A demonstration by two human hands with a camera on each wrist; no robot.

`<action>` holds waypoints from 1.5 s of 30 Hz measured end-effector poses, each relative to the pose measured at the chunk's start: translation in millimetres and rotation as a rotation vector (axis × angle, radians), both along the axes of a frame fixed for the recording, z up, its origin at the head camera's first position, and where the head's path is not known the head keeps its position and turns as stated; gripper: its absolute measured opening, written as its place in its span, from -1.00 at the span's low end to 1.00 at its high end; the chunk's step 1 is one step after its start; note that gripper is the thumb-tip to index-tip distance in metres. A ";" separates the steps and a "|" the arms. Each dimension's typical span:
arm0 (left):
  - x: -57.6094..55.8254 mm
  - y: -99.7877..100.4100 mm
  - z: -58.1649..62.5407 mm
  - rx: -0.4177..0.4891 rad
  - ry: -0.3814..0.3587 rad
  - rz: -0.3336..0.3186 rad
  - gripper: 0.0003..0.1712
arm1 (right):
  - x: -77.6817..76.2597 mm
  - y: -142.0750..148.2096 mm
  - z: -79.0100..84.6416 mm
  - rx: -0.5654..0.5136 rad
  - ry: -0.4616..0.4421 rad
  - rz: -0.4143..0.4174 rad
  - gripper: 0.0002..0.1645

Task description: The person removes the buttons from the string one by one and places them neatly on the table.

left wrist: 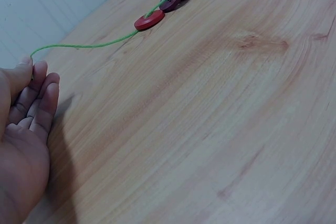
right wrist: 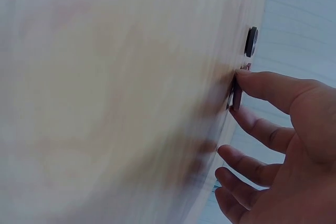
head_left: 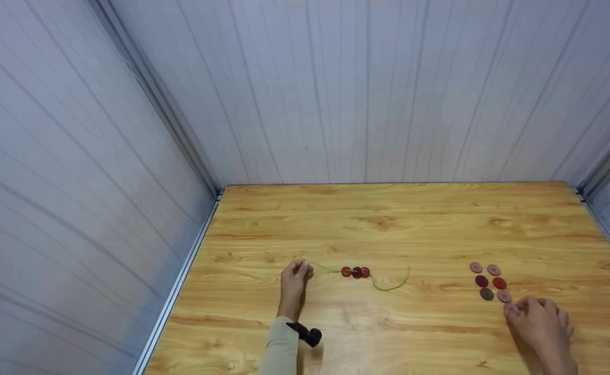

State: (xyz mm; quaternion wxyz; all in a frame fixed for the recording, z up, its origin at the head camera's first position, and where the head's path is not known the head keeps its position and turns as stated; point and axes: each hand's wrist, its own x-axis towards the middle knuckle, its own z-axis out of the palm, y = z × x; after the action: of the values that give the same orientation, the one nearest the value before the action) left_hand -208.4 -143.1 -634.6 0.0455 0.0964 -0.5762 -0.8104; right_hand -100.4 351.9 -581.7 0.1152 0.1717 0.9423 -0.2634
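My left hand (head_left: pixel 293 285) pinches one end of a thin green string (left wrist: pixel 100 46) between thumb and forefinger. Threaded on it are a red button (left wrist: pixel 149 21), a dark maroon button (left wrist: pixel 169 2) and another red one beyond; the string's other end lies loose on the table in a curve. Over on the right side, my right hand (head_left: pixel 542 324) holds a pink button (head_left: pixel 511 309) between thumb and forefinger, its other fingers spread. In the right wrist view this button is seen edge-on, at the table surface.
Beside the right hand lie several loose buttons, among them a red one (head_left: pixel 499 283), a maroon one (head_left: pixel 482 281), a grey one (head_left: pixel 486 294) and pink ones (head_left: pixel 475 267). White panel walls (head_left: pixel 336 104) enclose the wooden table (head_left: pixel 383 224). A black device (head_left: pixel 309 336) sits at the left sleeve.
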 end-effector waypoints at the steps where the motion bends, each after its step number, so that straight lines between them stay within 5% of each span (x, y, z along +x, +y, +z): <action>1: 0.1 -0.1 -0.2 0.000 0.000 -0.001 -0.90 | -0.1 -0.1 -0.1 -0.004 -0.005 -0.003 -0.17; 16: -0.5 0.1 -0.8 -0.020 -0.033 0.011 -0.86 | -2.6 -3.6 3.2 0.007 -0.053 -0.053 -0.17; 23: -1.3 -0.8 0.5 0.016 -0.020 0.013 -0.92 | -6.5 -14.1 15.3 0.017 0.049 -0.031 -0.13; 34: -1.4 -0.1 -0.8 0.008 -0.018 0.012 -0.91 | -17.6 -49.2 25.3 0.046 0.327 0.065 -0.47; 45: -2.1 0.0 -1.2 -0.001 -0.023 0.013 -0.91 | -36.8 -87.9 29.3 -0.029 0.476 0.139 -0.59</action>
State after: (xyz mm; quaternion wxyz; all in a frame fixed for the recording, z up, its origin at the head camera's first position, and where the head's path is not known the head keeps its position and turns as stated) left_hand -210.6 -143.1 -635.8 0.0443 0.1093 -0.5762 -0.8088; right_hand -137.2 264.0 -552.4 -0.0896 0.0379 0.9486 -0.3013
